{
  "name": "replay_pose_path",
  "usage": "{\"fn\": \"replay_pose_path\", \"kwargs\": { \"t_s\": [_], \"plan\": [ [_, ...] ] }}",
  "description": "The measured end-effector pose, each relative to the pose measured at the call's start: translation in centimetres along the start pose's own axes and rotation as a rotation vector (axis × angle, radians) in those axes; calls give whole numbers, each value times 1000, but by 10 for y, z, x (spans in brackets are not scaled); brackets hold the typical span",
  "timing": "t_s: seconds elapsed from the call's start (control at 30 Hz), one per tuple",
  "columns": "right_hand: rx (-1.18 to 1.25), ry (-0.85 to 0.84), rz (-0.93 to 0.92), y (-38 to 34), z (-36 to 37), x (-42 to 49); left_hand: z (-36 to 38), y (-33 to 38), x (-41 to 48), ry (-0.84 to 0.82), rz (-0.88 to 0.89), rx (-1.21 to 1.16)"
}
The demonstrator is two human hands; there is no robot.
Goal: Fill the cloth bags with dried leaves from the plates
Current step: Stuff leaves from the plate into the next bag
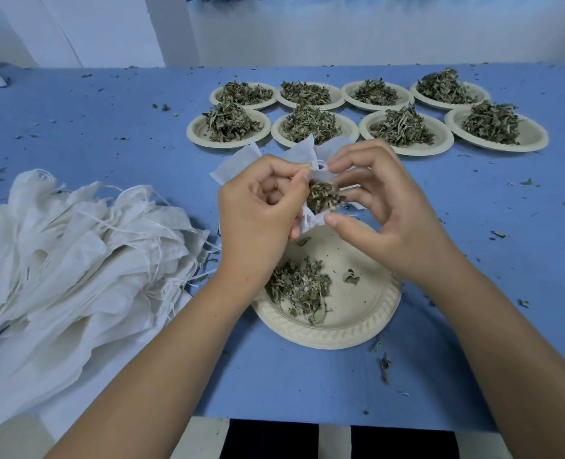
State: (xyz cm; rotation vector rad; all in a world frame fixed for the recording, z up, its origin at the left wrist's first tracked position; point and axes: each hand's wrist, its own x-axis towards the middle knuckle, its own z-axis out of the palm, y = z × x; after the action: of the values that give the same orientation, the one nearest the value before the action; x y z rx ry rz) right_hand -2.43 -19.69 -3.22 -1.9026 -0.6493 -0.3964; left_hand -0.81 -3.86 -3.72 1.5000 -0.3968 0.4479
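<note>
A small white cloth bag [311,221] hangs above the near cream plate [357,323], its mouth stuffed with dried green leaves [322,197]. My left hand [261,207] pinches the bag's rim between thumb and fingers on the left side. My right hand [384,210] curls around the bag's right side, fingertips at the leaves and the cloth. A small heap of leaves [299,286] lies on the near plate below the hands. More white cloth [241,164] shows behind my left hand.
Several cream plates heaped with dried leaves [231,125] stand in two rows at the back. A pile of empty white cloth bags with strings [75,246] lies at the left. Leaf crumbs are scattered over the blue table [109,127].
</note>
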Motion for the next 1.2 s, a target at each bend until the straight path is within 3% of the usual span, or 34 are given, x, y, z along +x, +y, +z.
{"fn": "replay_pose_path", "kwargs": {
  "t_s": [0.13,0.23,0.37,0.5,0.67,0.8,0.87,0.97,1.03,1.2],
  "plan": [
    [-60,125,-101,-1,2,1,1,0,-1,-25,-4,4],
    [-235,219,-198,0,6,1,2,1,-2,-56,5,7],
    [-463,103,-293,4,14,0,2,1,-2,-60,6,2],
    [-453,200,-327,-1,4,-1,0,0,-1,-11,-2,-24],
    [-441,-209,-146,0,15,-2,1,0,-1,-35,0,-51],
    [-193,-1,-73,-6,3,0,-3,-2,3,69,-46,-55],
    [-47,-34,-37,-9,-9,0,-4,-3,5,113,-64,-64],
    [16,-485,117,-14,-10,-1,-3,-2,5,127,-69,-58],
    [-37,-685,193,-10,0,-4,-3,-1,4,119,-75,-73],
    [-199,-622,140,-5,4,-3,-5,0,5,121,-58,-72]
  ]
}}
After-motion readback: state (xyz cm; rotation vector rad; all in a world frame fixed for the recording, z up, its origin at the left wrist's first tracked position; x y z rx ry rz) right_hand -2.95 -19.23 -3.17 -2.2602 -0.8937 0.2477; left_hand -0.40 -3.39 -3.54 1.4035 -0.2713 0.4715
